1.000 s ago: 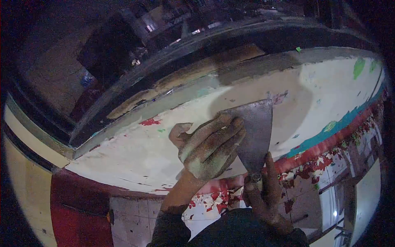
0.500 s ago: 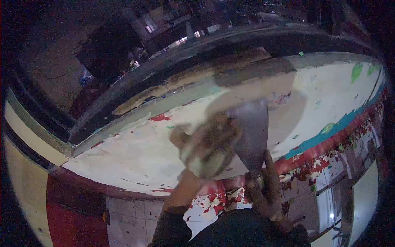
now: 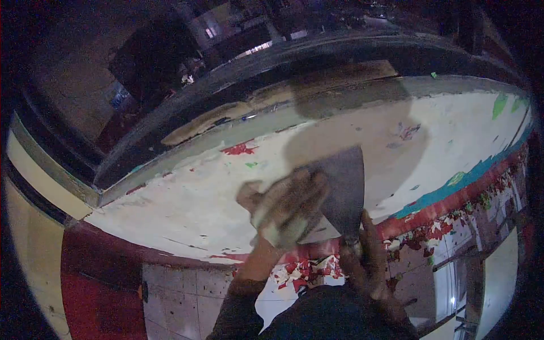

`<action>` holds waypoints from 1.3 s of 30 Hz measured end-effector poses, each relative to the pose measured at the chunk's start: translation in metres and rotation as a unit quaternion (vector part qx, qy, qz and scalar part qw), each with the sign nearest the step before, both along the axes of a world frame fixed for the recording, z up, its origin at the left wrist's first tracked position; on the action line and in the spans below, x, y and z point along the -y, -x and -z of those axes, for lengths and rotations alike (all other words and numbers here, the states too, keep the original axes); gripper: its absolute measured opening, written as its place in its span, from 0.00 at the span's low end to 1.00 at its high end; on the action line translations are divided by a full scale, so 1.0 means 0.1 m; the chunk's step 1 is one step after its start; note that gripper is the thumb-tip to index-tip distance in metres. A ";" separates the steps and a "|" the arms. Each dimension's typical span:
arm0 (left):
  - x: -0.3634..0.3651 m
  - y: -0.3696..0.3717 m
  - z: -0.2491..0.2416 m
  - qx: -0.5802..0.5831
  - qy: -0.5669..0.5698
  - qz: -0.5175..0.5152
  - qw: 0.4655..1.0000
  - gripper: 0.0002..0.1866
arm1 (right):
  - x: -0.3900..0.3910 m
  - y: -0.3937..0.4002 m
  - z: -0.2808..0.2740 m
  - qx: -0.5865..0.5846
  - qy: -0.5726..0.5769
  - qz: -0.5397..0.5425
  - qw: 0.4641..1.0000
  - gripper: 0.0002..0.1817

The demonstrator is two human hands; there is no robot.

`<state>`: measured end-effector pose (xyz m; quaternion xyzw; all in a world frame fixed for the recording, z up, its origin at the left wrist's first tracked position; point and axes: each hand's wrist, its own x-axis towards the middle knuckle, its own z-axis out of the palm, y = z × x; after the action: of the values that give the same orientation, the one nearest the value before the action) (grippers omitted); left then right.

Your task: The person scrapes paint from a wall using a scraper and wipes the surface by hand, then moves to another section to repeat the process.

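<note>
A wide-bladed scraper (image 3: 344,190) is in my right hand (image 3: 365,263), its handle hidden in my closed fingers. The blade points up against a pale wall surface (image 3: 187,207) with patchy paint. My left hand (image 3: 290,207), slightly blurred, is at the blade's left side. Its thumb sticks out to the left, and the fingers stretch over the blade's edge, overlapping it. A red paint patch (image 3: 239,148) shows on the wall to the upper left of this hand.
Flakes of red and white paint (image 3: 303,272) lie on the floor below the wall. Bands of teal paint (image 3: 436,198) and red paint (image 3: 411,224) run along the wall's lower right. A dark ledge (image 3: 255,85) borders the top. My shadow falls across the wall.
The camera view has shifted slightly. The scraper blade sits a little lower and more to the left in view, and my left hand is less blurred, still beside it.
</note>
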<state>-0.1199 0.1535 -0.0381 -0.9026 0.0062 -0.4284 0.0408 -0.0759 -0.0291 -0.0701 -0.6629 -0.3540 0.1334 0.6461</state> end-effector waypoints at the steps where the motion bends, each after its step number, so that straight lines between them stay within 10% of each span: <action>1: -0.05 -0.01 0.03 0.006 0.004 0.005 1.000 0.16 | -0.02 -0.01 -0.01 -0.013 -0.020 -0.019 1.000 0.32; 7: -0.12 -0.07 0.20 0.084 -0.019 0.064 0.994 0.21 | -0.09 -0.02 0.19 0.171 -0.005 0.029 0.985 0.33; 11: -0.10 0.06 -0.03 0.069 0.175 0.081 0.979 0.23 | -0.25 0.11 -0.07 0.015 -0.061 -0.044 0.997 0.33; 15: -0.17 0.20 -0.21 0.055 -0.020 0.013 0.998 0.18 | -0.22 0.24 -0.08 -0.031 -0.024 -0.039 0.998 0.33; 22: -0.33 0.15 0.06 0.087 0.341 0.108 0.930 0.21 | -0.30 0.30 -0.30 0.026 -0.045 -0.059 0.997 0.31; 33: -0.14 0.25 -0.54 0.083 0.004 0.063 0.995 0.21 | -0.27 0.38 -0.17 0.028 -0.116 -0.040 0.992 0.31; 39: -0.25 0.14 -0.13 0.125 0.097 0.015 0.987 0.18 | -0.26 0.35 -0.11 0.036 -0.086 -0.037 0.995 0.32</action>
<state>-0.1343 0.1783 -0.0250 -0.8415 -0.0266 -0.5370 -0.0532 -0.1112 -0.0030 -0.0594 -0.5954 -0.4113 0.1024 0.6825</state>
